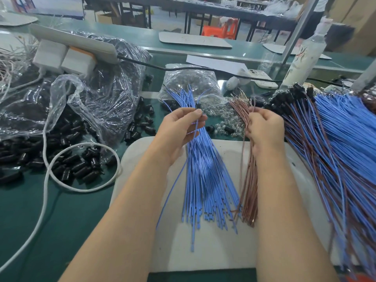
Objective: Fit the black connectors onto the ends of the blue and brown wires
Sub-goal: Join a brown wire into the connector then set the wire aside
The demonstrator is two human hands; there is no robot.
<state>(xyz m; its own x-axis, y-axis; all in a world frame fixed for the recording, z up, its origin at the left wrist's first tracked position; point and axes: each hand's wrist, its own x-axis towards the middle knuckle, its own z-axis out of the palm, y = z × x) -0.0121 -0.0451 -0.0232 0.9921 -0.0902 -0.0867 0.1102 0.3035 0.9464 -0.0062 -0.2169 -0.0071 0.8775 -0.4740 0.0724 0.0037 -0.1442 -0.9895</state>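
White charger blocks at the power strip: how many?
2, side by side beneath the power strip: the left charger block, and the right charger block with an orange edge. More may be hidden.

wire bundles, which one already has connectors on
The mixed blue-and-brown pile at far right: black connectors cluster at its far end. The blue bundle and brown bundle show bare tips.

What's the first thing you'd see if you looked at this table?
A fan of blue wires lies mid-table on the white pad, with a thinner bunch of brown wires just right of it. The left hand pinches a black connector above the blue ones, while the right hand grips the brown wires. Far left, black connectors spill from a plastic bag.
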